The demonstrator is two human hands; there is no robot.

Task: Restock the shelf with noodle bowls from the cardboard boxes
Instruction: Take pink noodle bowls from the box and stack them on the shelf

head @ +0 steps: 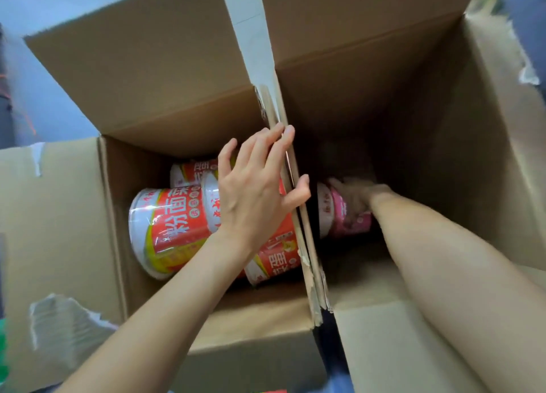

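Both forearms are stretched forward and down into two open cardboard boxes set side by side. The left hand (257, 183) is seen with fingers straight, laid along the shared wall (298, 215) between the boxes, its thumb hooked over the wall's edge. In the left box (118, 215), red noodle bowls (165, 230) are lying on their sides at 7 o'clock of that hand, partly hidden beneath it. Deep in the right box (472, 185), the blurred right hand (357, 200) is curled around a pink noodle bowl (339, 215) lying just below its fingers, at 3 o'clock of the left hand.
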